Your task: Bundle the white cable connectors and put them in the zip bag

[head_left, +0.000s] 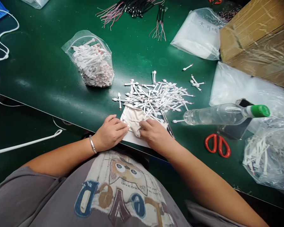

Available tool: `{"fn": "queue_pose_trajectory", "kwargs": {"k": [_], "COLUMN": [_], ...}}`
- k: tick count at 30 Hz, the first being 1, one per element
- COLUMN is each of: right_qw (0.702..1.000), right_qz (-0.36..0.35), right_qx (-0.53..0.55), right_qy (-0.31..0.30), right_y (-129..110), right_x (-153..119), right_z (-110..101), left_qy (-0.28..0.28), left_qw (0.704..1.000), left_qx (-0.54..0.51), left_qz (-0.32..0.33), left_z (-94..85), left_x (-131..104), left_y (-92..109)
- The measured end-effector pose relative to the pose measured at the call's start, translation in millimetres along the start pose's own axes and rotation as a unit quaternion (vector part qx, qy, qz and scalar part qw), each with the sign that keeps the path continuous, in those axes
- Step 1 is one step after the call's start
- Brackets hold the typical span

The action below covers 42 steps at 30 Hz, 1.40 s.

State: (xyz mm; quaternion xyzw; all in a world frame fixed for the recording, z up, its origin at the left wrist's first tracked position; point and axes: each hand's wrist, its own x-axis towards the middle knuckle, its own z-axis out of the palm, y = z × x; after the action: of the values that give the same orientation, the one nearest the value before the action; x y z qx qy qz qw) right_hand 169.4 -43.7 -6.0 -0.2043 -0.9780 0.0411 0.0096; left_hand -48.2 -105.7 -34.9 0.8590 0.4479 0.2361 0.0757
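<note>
The right hand [153, 134] has its thumb and fingers drawn together on a bunched fold of the pale cloth [133, 114]; whether they hold anything else inside it cannot be told. The left hand [111, 132] lies with its fingertips on the cloth's left edge, and whether it pinches there is unclear. The cloth sits at the near edge of the green table [49, 85], partly over white paper [134, 138]. Touching its far side is a loose pile of short white cables [165, 94]. To the right, 1 clear bottle [210, 116] with a green cap lies on its side, the red scissors [220, 145] nearer the person. Farther left stands 1 clear bag [92, 66] full of similar cables.
</note>
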Motion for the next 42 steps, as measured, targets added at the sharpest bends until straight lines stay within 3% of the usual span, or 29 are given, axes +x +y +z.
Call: {"fn": "queue_pose_trajectory", "kwargs": {"k": [4, 11, 19, 26, 34, 42], "right_qw": [1.0, 1.0, 1.0, 0.999, 0.999, 0.999], "right_qz": [0.022, 0.025, 0.023, 0.014, 0.041, 0.03], "right_qx": [-0.008, 0.005, -0.01, 0.01, -0.014, -0.014], "right_qy": [-0.019, 0.012, 0.018, 0.03, 0.015, 0.032], "right_y": [4, -6, 4, -5, -1, -5], "right_x": [-8, 3, -12, 1, -13, -3], "right_z": [-5, -1, 1, 10, -1, 7], "left_qy": [-0.001, 0.006, 0.011, 0.01, 0.009, 0.008], "left_qw": [1.0, 1.0, 1.0, 1.0, 1.0, 1.0], "left_qx": [0.0, 0.008, 0.007, 0.007, 0.004, 0.006], "left_qz": [0.003, 0.011, 0.013, 0.012, 0.011, 0.012], "left_z": [0.5, 1.4, 1.8, 1.2, 0.8, 1.3], "left_x": [0, -1, -1, -1, 0, -1], "left_y": [0, 0, -1, 0, 0, 0]}}
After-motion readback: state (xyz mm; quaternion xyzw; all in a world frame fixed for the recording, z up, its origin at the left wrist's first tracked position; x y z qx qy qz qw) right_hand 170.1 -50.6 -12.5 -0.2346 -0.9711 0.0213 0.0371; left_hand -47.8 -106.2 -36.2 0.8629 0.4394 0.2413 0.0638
